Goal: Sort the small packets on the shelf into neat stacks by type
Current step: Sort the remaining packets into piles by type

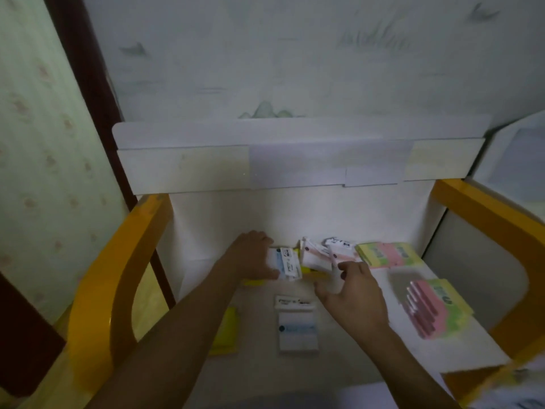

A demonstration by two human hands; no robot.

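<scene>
On the white shelf, between two yellow side rails, we have both hands down among the packets. Our left hand has its grip closed around a small stack of white-and-blue packets, thumb at the near edge and fingers at the far side, over something yellow lying flat beneath. Our right hand hovers just beside a loose cluster of white-and-pink packets, its grip half open and holding nothing, the fingertips close to the cluster; we cannot tell whether they touch it. Near us, in the middle, lies a neat stack of white-and-blue packets with one more packet set crosswise at its far end. A flat yellow packet lies left of it, partly under our left forearm. To the right sit two piles of pink-and-green packets, one at the back and a fanned one nearer, blurred.
</scene>
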